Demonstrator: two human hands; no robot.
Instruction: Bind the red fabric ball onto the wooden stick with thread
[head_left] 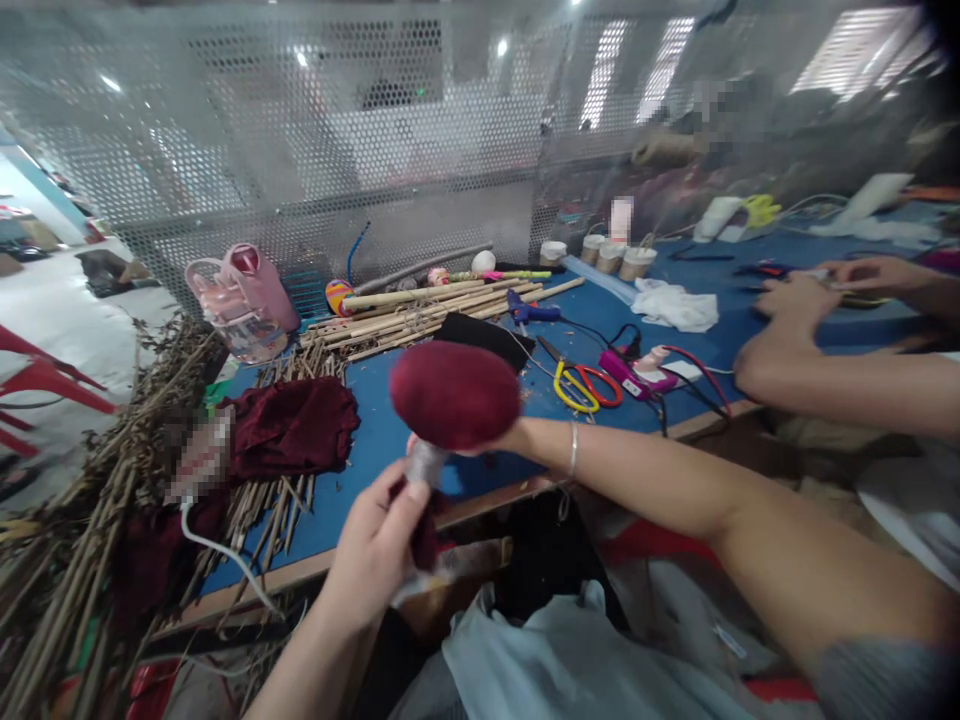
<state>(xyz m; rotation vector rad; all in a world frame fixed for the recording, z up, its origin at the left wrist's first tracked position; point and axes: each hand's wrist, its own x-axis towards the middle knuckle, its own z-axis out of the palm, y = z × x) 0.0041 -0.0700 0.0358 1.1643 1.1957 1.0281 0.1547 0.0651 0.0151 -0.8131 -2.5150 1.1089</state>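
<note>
A dark red, velvety mushroom-shaped piece [455, 393] is held up over the front of the blue table [341, 510]. My left hand [381, 535] is closed round its stem, just below the rounded cap, where a silvery-grey wrapping shows. Dark red cloth hangs beneath that hand. My right hand [516, 438] reaches in behind the cap, which hides its fingers, so I cannot tell how it grips. Beyond the cap lie a black pad [484, 335], scissors with yellow handles [574, 388] and a red-handled pair [602, 385].
Bundled dry stems [97, 470] and crumpled dark red cloth [304, 425] lie left, near a pink bottle [259, 290]. Thin sticks [420, 315], a blue glue gun [531, 310] and a magenta power strip [630, 375] lie farther back. At right, a co-worker's hands [799, 300] are busy.
</note>
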